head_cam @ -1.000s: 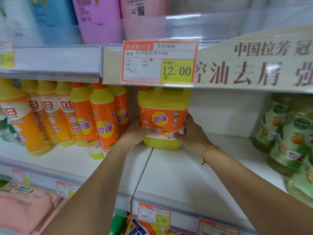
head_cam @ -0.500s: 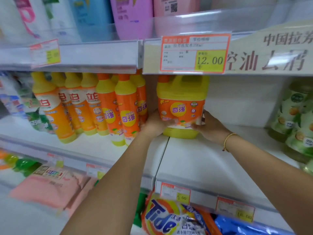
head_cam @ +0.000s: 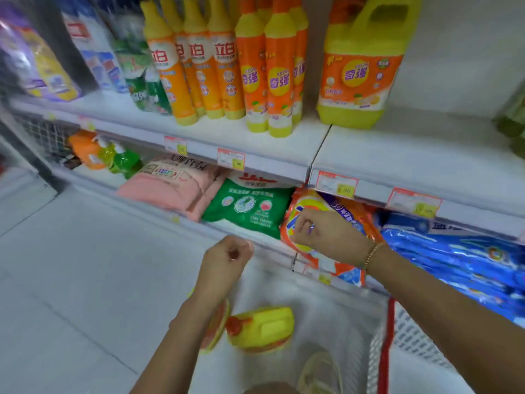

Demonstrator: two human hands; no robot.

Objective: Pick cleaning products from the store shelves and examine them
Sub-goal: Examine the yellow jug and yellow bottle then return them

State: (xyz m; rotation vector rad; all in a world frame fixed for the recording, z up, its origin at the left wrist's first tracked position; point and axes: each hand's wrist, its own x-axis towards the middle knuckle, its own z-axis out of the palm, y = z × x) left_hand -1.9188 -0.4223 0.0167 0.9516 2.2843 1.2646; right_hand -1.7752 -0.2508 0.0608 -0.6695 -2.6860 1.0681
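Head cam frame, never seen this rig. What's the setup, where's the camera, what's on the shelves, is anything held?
No robot here: a person wears one wide-angle camera on the head, looking down at their two bare hands. The shelf carries orange-and-yellow bottles and a large yellow jug. The left hand is curled and holds nothing. The right hand is curled in front of an orange detergent bag stored under that shelf; blur hides whether it grips it. Below the hands, a second yellow jug lies in what looks like a white mesh basket.
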